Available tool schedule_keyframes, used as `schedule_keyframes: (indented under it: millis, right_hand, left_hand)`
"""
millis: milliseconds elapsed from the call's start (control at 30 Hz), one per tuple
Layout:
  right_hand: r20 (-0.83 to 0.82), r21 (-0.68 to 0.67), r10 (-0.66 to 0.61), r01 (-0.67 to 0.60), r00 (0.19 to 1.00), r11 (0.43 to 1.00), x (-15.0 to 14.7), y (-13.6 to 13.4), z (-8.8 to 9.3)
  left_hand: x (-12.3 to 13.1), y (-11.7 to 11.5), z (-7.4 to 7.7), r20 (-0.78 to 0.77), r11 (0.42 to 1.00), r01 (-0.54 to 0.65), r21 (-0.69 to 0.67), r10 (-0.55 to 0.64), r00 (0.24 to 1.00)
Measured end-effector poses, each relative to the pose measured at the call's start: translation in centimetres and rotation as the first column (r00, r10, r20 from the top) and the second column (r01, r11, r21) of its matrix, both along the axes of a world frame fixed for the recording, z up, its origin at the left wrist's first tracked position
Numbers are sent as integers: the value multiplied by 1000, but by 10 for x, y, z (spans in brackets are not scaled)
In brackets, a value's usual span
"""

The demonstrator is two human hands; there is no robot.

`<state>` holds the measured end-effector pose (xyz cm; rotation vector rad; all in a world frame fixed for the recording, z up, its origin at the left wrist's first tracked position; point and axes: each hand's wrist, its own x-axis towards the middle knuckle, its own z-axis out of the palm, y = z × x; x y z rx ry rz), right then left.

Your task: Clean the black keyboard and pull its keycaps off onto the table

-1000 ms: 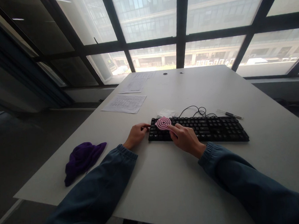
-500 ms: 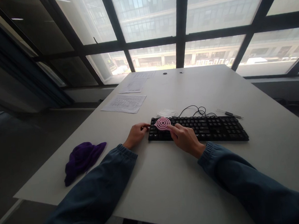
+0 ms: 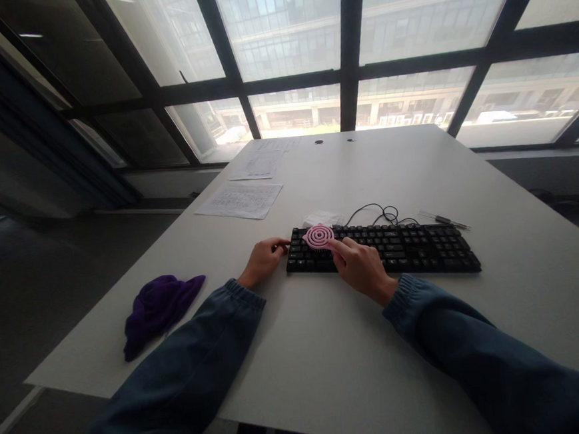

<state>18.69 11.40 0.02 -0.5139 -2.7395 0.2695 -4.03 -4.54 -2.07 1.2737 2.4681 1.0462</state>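
- Pinched by the right hand (image 3: pixel 361 268), fingers closed narrow on its near rim: a round pink spiral-ridged plastic brush (image 3: pixel 320 236), lying flat on the upper-left keys of a long black keyboard (image 3: pixel 412 247).
- Curled narrow at the keyboard's left end, fingertips touching its corner: the left hand (image 3: pixel 262 262).
- Just behind the keyboard: a small white packet (image 3: pixel 322 218), a looped black cable (image 3: pixel 380 212) and a thin metal tool (image 3: pixel 445 220).
- Wide bare stretch of white tabletop (image 3: pixel 330 347) between keyboard and near edge.
- Well apart, by the left edge: a crumpled purple cloth (image 3: pixel 159 311).
- Farther back on the left: printed paper sheets (image 3: pixel 241 199).
- Compared with a second ago: brush slightly further right and toward the far key row; left hand and keyboard unmoved.
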Motion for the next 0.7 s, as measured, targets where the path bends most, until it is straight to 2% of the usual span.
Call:
schedule_keyframes:
  millis: [533,700]
  right_hand:
    - [-143,-22,187,-192,972,981,2,1,-8]
    - [-154,-15,185,-189,971,982,2,1,-10]
  left_hand:
    - [2,0,3,12,1000,3,3,-3,1000]
    - [3,0,5,18,1000,-4,2,4,1000]
